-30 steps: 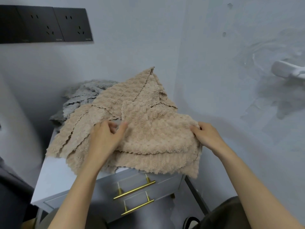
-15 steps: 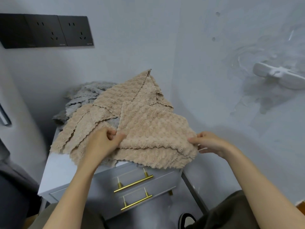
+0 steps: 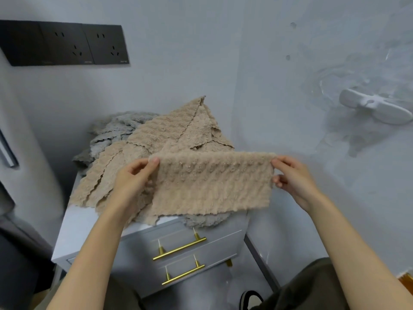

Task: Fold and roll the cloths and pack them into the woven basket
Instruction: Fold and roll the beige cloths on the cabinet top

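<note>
Pinching folded beige cloth [image 3: 212, 182] taut at top corners w/ left hand [image 3: 131, 182] & right hand [image 3: 295, 177], fingers clamped; loose grip could let fold drop onto pile [image 3: 138, 148].

No text, brand or number can be read anywhere. The black socket panels [image 3: 64, 44] carry a tiny pale mark near each lower edge, perhaps a maker's name, too small and blurred to make out
</note>
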Demonstrator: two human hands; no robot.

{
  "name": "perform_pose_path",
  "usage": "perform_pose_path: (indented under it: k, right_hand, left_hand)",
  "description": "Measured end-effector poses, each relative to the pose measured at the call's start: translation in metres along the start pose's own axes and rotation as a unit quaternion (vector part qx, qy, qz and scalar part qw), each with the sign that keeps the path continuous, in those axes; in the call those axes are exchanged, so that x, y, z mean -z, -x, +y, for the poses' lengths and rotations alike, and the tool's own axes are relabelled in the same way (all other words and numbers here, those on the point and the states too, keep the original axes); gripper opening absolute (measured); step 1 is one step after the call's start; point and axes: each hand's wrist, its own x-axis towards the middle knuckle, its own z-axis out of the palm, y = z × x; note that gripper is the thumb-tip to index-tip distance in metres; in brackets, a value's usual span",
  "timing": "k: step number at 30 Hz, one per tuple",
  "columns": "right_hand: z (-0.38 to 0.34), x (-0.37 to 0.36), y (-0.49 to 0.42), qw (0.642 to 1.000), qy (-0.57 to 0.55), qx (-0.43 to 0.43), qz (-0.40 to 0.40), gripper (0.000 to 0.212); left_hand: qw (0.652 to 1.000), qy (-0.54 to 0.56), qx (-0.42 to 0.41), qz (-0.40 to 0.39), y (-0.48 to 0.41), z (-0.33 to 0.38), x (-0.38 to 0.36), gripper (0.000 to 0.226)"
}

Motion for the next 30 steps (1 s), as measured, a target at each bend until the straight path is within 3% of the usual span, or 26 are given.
perform_pose_path:
  k: [3,6,8,13,16,18,22,24,27,30]
  right_hand:
    - [-0.009,-0.009,0.003,0.994,-0.102,0.042,0.007,0.009]
    - [-0.011,-0.018,0.003,0.988,-0.084,0.123,0.033,0.012]
    - [-0.013,-0.022,0.003,0.982,-0.057,0.165,0.070,0.014]
    - [-0.021,-0.031,0.004,0.965,-0.141,0.208,0.068,0.020]
    - [-0.023,-0.037,0.004,0.967,-0.155,0.193,0.069,0.020]
    - [-0.023,-0.043,0.002,0.971,-0.151,0.171,0.076,0.014]
    - [-0.013,-0.051,-0.013,0.991,-0.088,0.081,0.063,0.011]
    - [-0.004,-0.057,-0.025,0.999,-0.020,0.017,0.026,0.019]
    - [0.006,-0.066,-0.037,0.994,0.069,-0.069,-0.043,0.025]
    - [0.016,-0.070,-0.046,0.983,0.161,-0.072,-0.054,0.023]
  left_hand:
    - [0.996,0.048,-0.065,0.036,0.001,0.008,0.002,0.024]
    - [0.988,0.042,-0.113,0.102,-0.004,0.011,0.006,0.020]
    - [0.984,0.067,-0.145,0.079,-0.006,0.013,0.009,0.018]
    - [0.980,0.118,-0.145,0.062,-0.007,0.015,0.016,0.023]
    - [0.982,0.138,-0.120,0.056,-0.006,0.015,0.011,0.031]
    - [0.987,0.135,-0.080,0.023,-0.008,0.012,0.013,0.051]
    - [1.000,0.015,0.021,-0.016,-0.015,0.000,0.028,0.075]
    - [0.995,-0.074,0.059,-0.026,-0.019,-0.009,0.031,0.071]
    - [0.985,-0.166,0.041,-0.025,-0.023,-0.018,0.030,0.059]
    - [0.981,-0.195,0.020,0.001,-0.024,-0.020,0.030,0.052]
